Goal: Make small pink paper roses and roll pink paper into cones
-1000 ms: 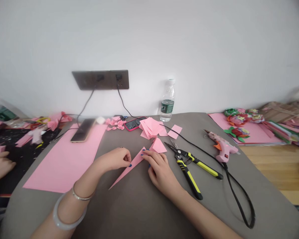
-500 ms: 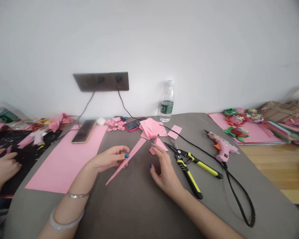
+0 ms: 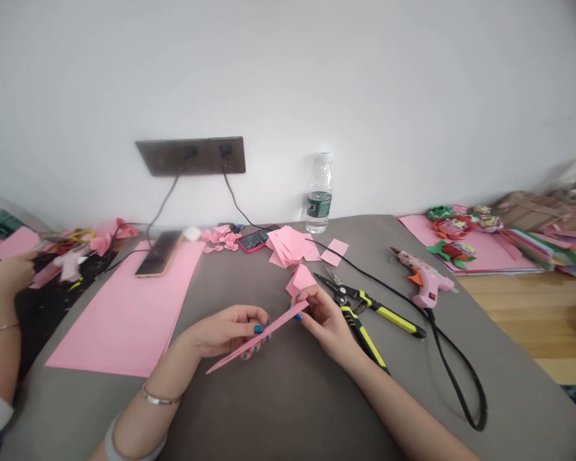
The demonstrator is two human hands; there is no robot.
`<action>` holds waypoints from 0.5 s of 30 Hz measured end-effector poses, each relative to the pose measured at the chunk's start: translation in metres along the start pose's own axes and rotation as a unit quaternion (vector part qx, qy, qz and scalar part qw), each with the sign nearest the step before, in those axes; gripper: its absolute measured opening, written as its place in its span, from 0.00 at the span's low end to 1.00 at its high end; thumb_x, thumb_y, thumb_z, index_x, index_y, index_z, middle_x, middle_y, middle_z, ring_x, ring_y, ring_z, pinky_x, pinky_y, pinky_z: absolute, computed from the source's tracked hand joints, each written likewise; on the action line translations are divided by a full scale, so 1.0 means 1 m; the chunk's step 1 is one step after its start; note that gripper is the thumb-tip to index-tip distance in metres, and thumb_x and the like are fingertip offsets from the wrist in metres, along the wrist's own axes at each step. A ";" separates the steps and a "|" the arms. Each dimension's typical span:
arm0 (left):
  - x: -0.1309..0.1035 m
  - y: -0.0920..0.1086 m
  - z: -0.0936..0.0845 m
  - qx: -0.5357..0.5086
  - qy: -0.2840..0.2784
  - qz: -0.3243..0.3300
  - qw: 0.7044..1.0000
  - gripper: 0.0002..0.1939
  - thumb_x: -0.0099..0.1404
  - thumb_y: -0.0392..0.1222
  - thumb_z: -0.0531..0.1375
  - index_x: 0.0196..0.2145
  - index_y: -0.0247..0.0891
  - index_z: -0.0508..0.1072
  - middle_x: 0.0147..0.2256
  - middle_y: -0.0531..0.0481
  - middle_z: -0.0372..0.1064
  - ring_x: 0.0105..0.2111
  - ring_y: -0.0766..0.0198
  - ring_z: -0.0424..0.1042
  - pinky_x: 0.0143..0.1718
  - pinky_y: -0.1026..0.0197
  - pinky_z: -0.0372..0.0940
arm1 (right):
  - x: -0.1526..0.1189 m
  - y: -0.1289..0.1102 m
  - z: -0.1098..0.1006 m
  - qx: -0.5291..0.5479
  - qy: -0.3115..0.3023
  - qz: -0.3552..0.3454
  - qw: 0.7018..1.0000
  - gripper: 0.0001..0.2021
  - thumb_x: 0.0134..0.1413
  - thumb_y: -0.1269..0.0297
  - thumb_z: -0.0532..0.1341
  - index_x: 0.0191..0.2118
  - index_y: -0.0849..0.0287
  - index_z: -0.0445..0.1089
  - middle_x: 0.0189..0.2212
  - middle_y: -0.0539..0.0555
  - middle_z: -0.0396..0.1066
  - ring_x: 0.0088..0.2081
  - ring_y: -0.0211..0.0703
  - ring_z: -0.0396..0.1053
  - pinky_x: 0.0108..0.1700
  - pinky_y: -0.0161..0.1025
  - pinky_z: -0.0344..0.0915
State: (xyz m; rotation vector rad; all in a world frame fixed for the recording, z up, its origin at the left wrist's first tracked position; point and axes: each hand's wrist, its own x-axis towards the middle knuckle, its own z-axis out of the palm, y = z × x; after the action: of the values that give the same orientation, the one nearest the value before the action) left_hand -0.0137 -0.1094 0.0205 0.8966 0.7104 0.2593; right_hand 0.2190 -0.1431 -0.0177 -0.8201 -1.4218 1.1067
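Observation:
A long, narrow strip of pink paper (image 3: 264, 334) slants over the grey table, held between both hands. My left hand (image 3: 233, 331) pinches its middle, thumb on top and fingers beneath. At its upper right end, my right hand (image 3: 322, 318) grips the strip between thumb and fingers. Just behind my right hand lies a small pink paper square (image 3: 301, 279), and past it a fanned pile of pink squares (image 3: 288, 244). Pliers with black and yellow handles (image 3: 362, 307) rest beside my right hand, partly covered by my forearm.
A pink glue gun (image 3: 426, 282) with a black cord lies right. A water bottle (image 3: 319, 198) stands near the wall. Large pink sheets (image 3: 110, 320) carry a phone (image 3: 159, 254); another phone (image 3: 256, 239) is behind. Paper flowers (image 3: 454, 240) sit far right. A co-worker's arm (image 3: 2, 314) is at left.
My right hand has moved from beside the squares to take the strip's upper end. My left hand shifted right and down with the strip. The co-worker's arm reached farther forward.

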 end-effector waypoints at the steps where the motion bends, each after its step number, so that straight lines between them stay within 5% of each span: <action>1: -0.003 0.001 0.002 0.017 0.003 -0.004 1.000 0.14 0.59 0.46 0.68 0.35 0.36 0.70 0.30 0.51 0.70 0.23 0.71 0.67 0.23 0.68 0.63 | 0.000 -0.001 0.000 -0.003 0.005 0.005 1.000 0.11 0.61 0.53 0.63 0.38 0.54 0.65 0.32 0.51 0.66 0.34 0.41 0.66 0.37 0.38 0.65; 7: -0.023 0.011 0.013 0.241 0.081 0.056 0.965 0.15 0.69 0.53 0.56 0.42 0.39 0.73 0.40 0.45 0.75 0.31 0.64 0.72 0.31 0.62 0.65 | 0.001 -0.005 0.002 -0.031 0.019 0.028 0.999 0.14 0.61 0.51 0.61 0.32 0.55 0.61 0.27 0.48 0.61 0.29 0.39 0.60 0.31 0.35 0.61; 12: -0.021 0.019 0.018 0.466 0.223 0.128 0.846 0.09 0.68 0.42 0.56 0.37 0.43 0.77 0.36 0.52 0.75 0.34 0.61 0.72 0.35 0.61 0.62 | 0.000 -0.004 0.004 -0.070 0.034 0.011 0.997 0.11 0.62 0.55 0.60 0.34 0.55 0.62 0.28 0.48 0.61 0.30 0.40 0.61 0.33 0.35 0.61; 15: -0.015 0.021 0.018 0.510 0.254 0.166 0.805 0.10 0.68 0.39 0.55 0.35 0.43 0.77 0.37 0.53 0.75 0.35 0.61 0.72 0.35 0.62 0.62 | 0.000 -0.003 0.004 -0.077 0.031 0.001 0.997 0.07 0.62 0.59 0.60 0.35 0.55 0.64 0.31 0.49 0.64 0.32 0.41 0.63 0.35 0.35 0.62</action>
State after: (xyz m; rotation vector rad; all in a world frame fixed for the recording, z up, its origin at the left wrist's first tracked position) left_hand -0.0111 -0.1148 0.0509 2.0465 1.2279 0.4490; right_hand 0.2158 -0.1445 -0.0150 -0.9574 -1.4680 0.9720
